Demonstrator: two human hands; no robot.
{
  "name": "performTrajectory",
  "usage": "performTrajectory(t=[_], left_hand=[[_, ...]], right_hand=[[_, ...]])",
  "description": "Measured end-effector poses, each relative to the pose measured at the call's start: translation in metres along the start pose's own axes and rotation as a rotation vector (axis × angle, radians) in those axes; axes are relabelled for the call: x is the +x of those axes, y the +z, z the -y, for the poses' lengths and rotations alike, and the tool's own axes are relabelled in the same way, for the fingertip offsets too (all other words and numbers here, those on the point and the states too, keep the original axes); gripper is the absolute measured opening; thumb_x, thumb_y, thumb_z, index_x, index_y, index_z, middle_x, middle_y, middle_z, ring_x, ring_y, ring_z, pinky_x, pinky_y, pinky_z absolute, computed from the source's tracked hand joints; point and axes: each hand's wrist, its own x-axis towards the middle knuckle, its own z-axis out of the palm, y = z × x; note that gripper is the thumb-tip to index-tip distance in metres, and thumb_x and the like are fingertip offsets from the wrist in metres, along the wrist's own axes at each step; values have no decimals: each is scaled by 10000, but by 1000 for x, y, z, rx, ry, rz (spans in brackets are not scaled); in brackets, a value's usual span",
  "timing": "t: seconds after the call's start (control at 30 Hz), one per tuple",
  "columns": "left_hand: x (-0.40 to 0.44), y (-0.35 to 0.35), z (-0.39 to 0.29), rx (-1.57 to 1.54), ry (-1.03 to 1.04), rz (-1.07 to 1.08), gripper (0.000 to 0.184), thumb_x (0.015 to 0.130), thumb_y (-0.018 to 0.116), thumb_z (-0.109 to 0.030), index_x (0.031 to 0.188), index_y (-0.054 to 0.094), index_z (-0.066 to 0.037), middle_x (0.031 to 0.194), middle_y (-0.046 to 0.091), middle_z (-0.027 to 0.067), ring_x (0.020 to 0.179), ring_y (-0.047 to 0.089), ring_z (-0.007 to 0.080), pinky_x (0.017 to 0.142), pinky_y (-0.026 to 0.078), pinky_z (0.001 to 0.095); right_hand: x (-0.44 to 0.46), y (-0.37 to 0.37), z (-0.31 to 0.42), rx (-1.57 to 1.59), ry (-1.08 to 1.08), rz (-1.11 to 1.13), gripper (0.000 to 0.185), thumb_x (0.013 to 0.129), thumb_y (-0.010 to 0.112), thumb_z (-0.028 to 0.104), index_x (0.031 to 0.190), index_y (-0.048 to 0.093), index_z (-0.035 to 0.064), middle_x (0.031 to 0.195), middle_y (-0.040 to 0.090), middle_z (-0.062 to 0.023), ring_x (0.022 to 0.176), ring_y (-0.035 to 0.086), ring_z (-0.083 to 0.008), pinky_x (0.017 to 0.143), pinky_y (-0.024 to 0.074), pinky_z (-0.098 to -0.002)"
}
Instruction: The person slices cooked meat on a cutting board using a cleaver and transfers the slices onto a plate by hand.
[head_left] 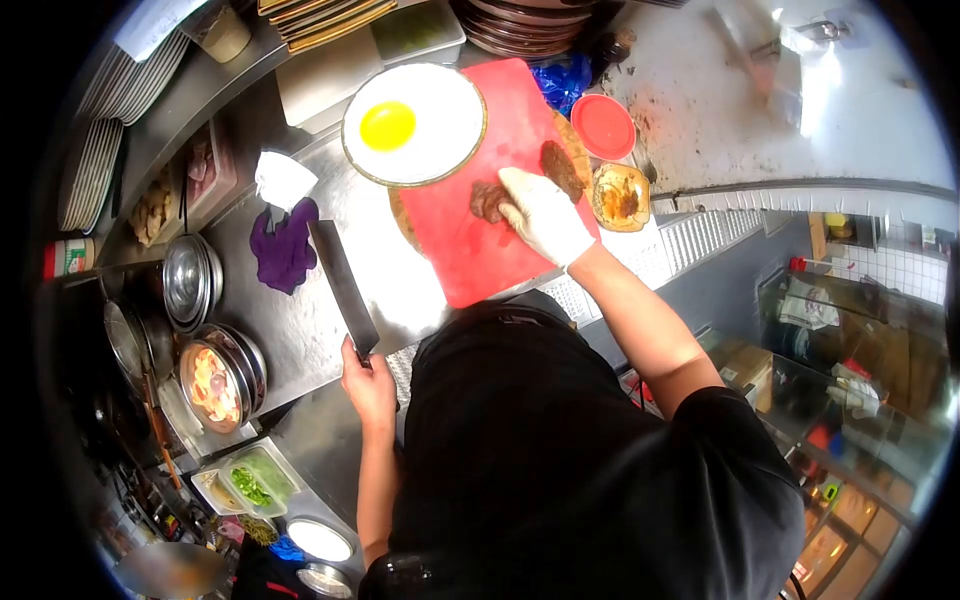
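A black-bladed cleaver (343,285) is gripped by its handle in my bare left hand (370,388), beside the counter's front edge. Its blade points up and away over the metal counter, off the board. My right hand (545,217), in a white glove, rests on the red cutting board (465,262). Its fingertips are closed at a piece of dark meat (487,201). Another brown piece of meat (562,170) lies just beyond the glove. On the board's far left part sits a round plate (450,105) with a white surface and a yellow centre.
A purple cloth (285,247) and a white cloth (284,180) lie left of the board. Metal bowls (192,282) and a bowl of pale orange food (213,387) stand farther left. A small sauce dish (621,198) and a red lid (603,127) are on the right.
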Motion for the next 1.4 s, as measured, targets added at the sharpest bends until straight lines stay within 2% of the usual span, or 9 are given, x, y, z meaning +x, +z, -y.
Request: performTrajectory(t=[0.17,0.3,0.53,0.63,0.77,0.87,1.0,1.07,1.4], left_hand=[[3,-8,11,-35,44,9,542,947,608,-9,1489,587,-12,941,755,169,777,692,253,778,566,409],[4,-18,10,-37,73,25,534,951,613,-9,1485,592,-2,945,754,162,781,686,238,779,567,393],[-12,-24,-16,-61,204,16,549,942,600,15,1491,600,18,988,755,159,786,671,218,785,567,380],[-29,-25,-43,-39,151,88,579,935,588,42,1514,599,9,1105,768,165,841,664,165,783,557,321],[-45,-3,-54,24,259,144,553,971,589,27,1524,592,18,978,732,61,740,557,65,660,493,254],[-63,22,-85,-69,76,225,572,940,605,14,1511,589,37,1164,767,247,891,753,278,827,589,364],[-80,61,-123,23,167,209,602,930,615,14,1531,586,8,1184,742,296,863,751,348,843,602,416],[-86,81,-137,11,124,206,607,929,607,23,1535,593,-18,1184,732,307,999,760,427,904,599,466],[-102,138,-157,133,237,47,593,926,644,27,1517,591,14,1074,706,279,943,722,449,857,581,515]], right_hand=[[-27,24,2,-154,-54,-14,589,936,758,124,1460,567,-64,1399,644,-306,1333,613,-485,1165,494,-504],[-21,9,17,16,41,-99,655,917,753,49,1497,481,-89,1385,584,-327,1300,579,-516,1107,498,-524],[-41,27,14,31,-9,-65,729,955,740,75,1575,404,-110,1536,493,-377,1463,475,-542,1255,397,-519],[-43,33,5,60,32,-178,724,961,735,82,1579,413,-112,1551,491,-378,1486,464,-533,1275,371,-521],[-41,32,2,39,-15,-53,691,986,713,140,1563,435,-118,1559,492,-372,1489,468,-521,1278,361,-533],[-40,28,4,-31,-65,88,688,988,693,185,1548,440,-125,1544,493,-380,1480,463,-530,1276,353,-553],[-34,-6,-17,36,-38,-15,770,943,743,187,1571,404,-105,1593,452,-364,1522,403,-533,1288,311,-581],[-41,-22,-31,-66,4,-222,832,900,796,189,1574,399,-92,1593,443,-359,1505,401,-545,1271,315,-607],[-22,-34,-90,80,278,48,903,926,813,226,1650,342,-37,1418,628,-290,1269,643,-440,1033,560,-467]])
